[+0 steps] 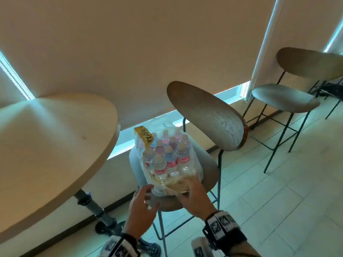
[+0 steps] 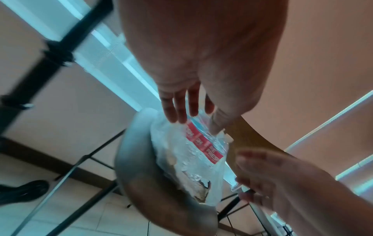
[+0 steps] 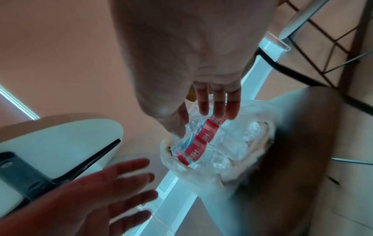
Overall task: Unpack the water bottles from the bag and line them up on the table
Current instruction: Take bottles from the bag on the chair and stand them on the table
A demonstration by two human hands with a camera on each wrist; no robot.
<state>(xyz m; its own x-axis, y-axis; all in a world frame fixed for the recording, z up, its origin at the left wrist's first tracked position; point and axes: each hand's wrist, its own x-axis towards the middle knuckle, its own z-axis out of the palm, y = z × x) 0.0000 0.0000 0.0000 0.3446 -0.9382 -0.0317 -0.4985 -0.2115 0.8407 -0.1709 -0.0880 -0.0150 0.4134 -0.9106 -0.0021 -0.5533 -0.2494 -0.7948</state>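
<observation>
The water bottles (image 1: 165, 156) stand upright inside the clear plastic bag (image 1: 187, 179) on the stool seat (image 1: 207, 169), beside the round table (image 1: 55, 141). None is out yet. Your right hand (image 1: 194, 195) touches the bag with fingers extended; your left hand (image 1: 143, 206) hovers spread, just beside it. Next, open the plastic and lift 1 bottle.

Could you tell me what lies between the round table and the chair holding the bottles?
Nothing: in the head view only floor and wall show between the table and the chair.
</observation>
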